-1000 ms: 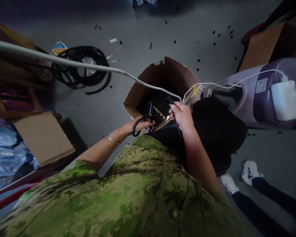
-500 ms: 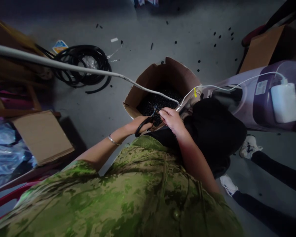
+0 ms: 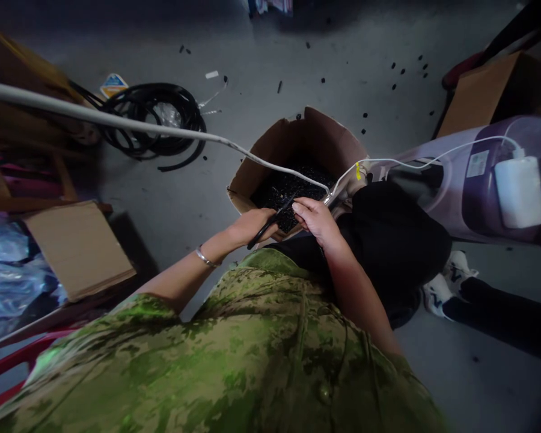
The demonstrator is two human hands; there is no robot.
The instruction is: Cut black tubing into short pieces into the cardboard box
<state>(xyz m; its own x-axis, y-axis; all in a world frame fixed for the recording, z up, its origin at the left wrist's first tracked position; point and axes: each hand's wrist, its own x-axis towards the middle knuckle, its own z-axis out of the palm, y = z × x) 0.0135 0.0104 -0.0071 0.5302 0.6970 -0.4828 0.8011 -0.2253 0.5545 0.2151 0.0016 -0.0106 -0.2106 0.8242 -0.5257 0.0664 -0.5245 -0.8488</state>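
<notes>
My left hand (image 3: 252,227) is closed round a pair of black-handled scissors (image 3: 270,225), whose blades point up and right toward the other hand. My right hand (image 3: 314,218) is pinched just beside the blade tips; what its fingers hold is too small and dark to name. Both hands are above the near side of an open cardboard box (image 3: 270,137). Inside lies a heap of small shiny black pieces (image 3: 275,186).
A coil of black tubing (image 3: 193,123) lies on the floor at left. A white cable (image 3: 153,127) crosses above the box. Small black bits are scattered about the floor. At right are a purple plastic appliance (image 3: 482,180) and another person's white shoes (image 3: 437,294).
The scissors have turned and their blades, spread before, now look closed together. My right hand has barely moved. At right, the other person's near foot has shifted forward.
</notes>
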